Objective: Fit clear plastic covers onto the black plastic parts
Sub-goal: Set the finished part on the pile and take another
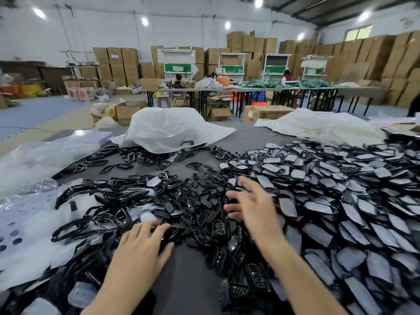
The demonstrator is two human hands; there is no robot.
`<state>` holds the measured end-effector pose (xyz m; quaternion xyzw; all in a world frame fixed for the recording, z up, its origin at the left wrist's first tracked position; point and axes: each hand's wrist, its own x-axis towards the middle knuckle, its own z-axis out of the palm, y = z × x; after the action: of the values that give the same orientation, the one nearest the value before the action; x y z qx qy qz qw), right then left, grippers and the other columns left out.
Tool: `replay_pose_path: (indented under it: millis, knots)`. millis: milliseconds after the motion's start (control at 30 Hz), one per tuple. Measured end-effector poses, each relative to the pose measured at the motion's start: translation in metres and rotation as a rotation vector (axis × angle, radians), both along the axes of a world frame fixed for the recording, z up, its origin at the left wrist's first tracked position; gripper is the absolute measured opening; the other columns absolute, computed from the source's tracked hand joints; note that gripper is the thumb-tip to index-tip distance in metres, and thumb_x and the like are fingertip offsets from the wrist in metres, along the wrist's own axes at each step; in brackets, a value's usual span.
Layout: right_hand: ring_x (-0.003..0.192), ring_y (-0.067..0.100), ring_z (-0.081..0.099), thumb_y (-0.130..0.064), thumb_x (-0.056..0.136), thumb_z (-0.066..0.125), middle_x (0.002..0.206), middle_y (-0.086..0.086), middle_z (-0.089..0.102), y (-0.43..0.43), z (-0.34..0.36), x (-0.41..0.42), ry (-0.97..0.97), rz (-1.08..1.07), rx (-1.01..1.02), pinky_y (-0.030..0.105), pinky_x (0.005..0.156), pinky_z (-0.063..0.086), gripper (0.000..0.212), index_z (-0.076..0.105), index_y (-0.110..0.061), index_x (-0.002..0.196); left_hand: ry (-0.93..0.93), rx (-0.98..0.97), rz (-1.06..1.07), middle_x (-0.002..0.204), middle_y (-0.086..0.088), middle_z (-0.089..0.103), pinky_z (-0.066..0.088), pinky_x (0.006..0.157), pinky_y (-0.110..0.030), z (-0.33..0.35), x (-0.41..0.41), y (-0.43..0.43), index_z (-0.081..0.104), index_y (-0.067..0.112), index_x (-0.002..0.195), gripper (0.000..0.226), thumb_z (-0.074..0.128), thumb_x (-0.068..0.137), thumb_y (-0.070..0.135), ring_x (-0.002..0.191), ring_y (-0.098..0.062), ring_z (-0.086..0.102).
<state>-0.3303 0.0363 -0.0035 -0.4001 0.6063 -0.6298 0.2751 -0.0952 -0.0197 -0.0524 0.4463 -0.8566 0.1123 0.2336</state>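
black part (173,233) sits between left hand (139,246) fingers (155,223) and thumb.

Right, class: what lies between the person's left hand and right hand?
In the head view, a heap of small black plastic parts lies between the left hand and right hand; nearer the wrists, bare grey table shows.

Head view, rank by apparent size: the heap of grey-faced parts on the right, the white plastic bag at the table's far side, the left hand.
1. heap of grey-faced parts
2. white plastic bag
3. left hand, which looks enlarged because it is close to the camera
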Motion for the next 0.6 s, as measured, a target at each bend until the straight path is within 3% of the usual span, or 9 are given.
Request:
replay_pose_path:
  millis: [67,133,167,200,267,333,400,467,600]
  knots:
    - [0.090,-0.003,0.065,-0.022,0.101,0.049,0.122,-0.010,0.068,-0.005,-0.020,0.037,0.312,0.095,0.055,0.019,0.078,0.053,0.042,0.049,-0.035,0.142,-0.009,0.007,0.068,0.093,0.000,0.067,0.055,0.070,-0.043,0.000,0.002,-0.006,0.074,0.019,0.098,0.028,0.075,0.078,0.039,0.085,-0.030,0.067]
    - [0.133,0.005,0.043,-0.034,0.102,0.045,0.152,-0.005,0.045,-0.014,-0.042,0.062,0.707,0.153,0.159,0.022,0.114,0.031,0.049,0.037,-0.033,0.151,-0.023,-0.018,0.091,0.085,0.001,0.066,0.054,0.067,-0.041,0.001,0.002,-0.007,0.072,0.019,0.092,0.024,0.063,0.084,0.039,0.080,-0.029,0.066]
    - [0.146,0.013,0.027,-0.039,0.103,0.041,0.160,-0.001,0.032,-0.018,-0.050,0.069,0.890,0.162,0.246,0.031,0.122,0.016,0.054,0.030,-0.031,0.155,-0.010,-0.019,0.089,0.082,0.003,0.065,0.054,0.066,-0.040,0.001,0.002,-0.007,0.071,0.020,0.090,0.029,0.051,0.086,0.040,0.079,-0.027,0.066]
    - [0.150,0.018,0.018,-0.042,0.103,0.037,0.163,0.003,0.024,-0.020,-0.056,0.073,1.038,0.163,0.321,0.037,0.124,0.007,0.055,0.026,-0.029,0.156,0.015,-0.004,0.084,0.081,0.005,0.066,0.054,0.065,-0.039,0.003,0.003,-0.006,0.070,0.021,0.089,0.031,0.046,0.088,0.040,0.078,-0.025,0.066]
    - [0.149,0.021,0.019,-0.043,0.102,0.038,0.161,0.004,0.027,-0.021,-0.061,0.073,1.175,0.143,0.355,0.039,0.123,0.007,0.052,0.032,-0.030,0.152,0.096,0.020,0.096,0.080,0.009,0.067,0.054,0.064,-0.035,0.004,0.004,-0.006,0.070,0.025,0.091,0.015,0.058,0.091,0.035,0.076,-0.021,0.067]
    - [0.139,0.016,0.032,-0.041,0.100,0.043,0.148,-0.005,0.041,-0.020,-0.063,0.071,1.143,0.114,0.272,0.032,0.119,0.017,0.041,0.045,-0.033,0.141,0.192,0.101,0.130,0.080,0.010,0.069,0.052,0.062,-0.034,0.003,0.005,-0.007,0.069,0.029,0.098,0.009,0.070,0.089,0.031,0.075,-0.021,0.068]
    - [0.130,0.012,0.041,-0.040,0.099,0.045,0.135,-0.011,0.049,-0.018,-0.063,0.069,1.120,0.073,0.197,0.027,0.113,0.024,0.034,0.053,-0.035,0.131,0.261,0.182,0.121,0.086,0.009,0.071,0.049,0.066,-0.035,0.001,0.004,-0.008,0.065,0.036,0.109,0.016,0.058,0.095,0.039,0.083,-0.023,0.067]
    - [0.127,0.010,0.043,-0.045,0.098,0.043,0.132,-0.014,0.051,-0.017,-0.063,0.069,1.077,0.069,0.174,0.026,0.111,0.026,0.039,0.051,-0.035,0.135,0.328,0.240,0.066,0.093,0.010,0.072,0.047,0.070,-0.035,-0.001,0.003,-0.009,0.062,0.039,0.114,0.020,0.050,0.098,0.042,0.090,-0.022,0.066]
    - [0.122,-0.004,0.046,-0.042,0.098,0.050,0.127,-0.023,0.056,-0.016,-0.057,0.072,0.701,0.167,0.050,0.012,0.107,0.029,0.044,0.050,-0.034,0.141,0.413,0.275,0.001,0.100,0.017,0.072,0.045,0.075,-0.032,0.002,0.002,-0.004,0.064,0.039,0.114,0.022,0.050,0.097,0.041,0.092,-0.020,0.064]
